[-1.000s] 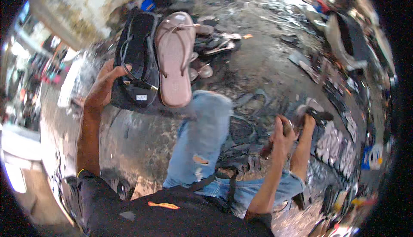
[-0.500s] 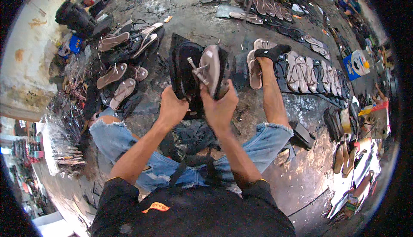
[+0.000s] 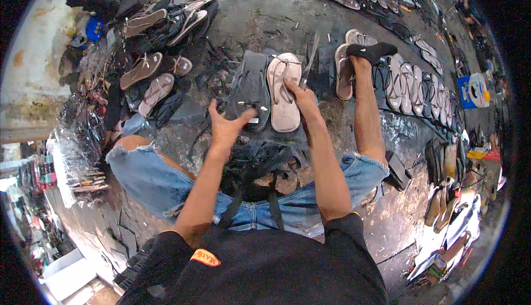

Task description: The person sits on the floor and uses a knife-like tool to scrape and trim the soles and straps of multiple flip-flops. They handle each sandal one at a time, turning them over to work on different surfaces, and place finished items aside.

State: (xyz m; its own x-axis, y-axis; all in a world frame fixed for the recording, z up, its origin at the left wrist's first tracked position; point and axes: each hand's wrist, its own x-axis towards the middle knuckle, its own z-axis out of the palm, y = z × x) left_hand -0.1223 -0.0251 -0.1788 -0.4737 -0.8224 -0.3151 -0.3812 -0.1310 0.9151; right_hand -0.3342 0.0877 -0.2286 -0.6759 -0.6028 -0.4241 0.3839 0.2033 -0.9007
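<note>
Pink flip-flop (image 3: 284, 92) and dark sole (image 3: 250, 89) lie side by side; right hand (image 3: 301, 99) grips a knife (image 3: 308, 61), left hand (image 3: 227, 125) spreads released fingers over the sole.

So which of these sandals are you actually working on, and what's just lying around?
In hand:
- dark sole, under the left hand
- pink sandal, touched by the right hand
- blade, in the right hand

Lying about:
- sandal pile, upper left
- sandal row, right
- blue box, far right
</note>
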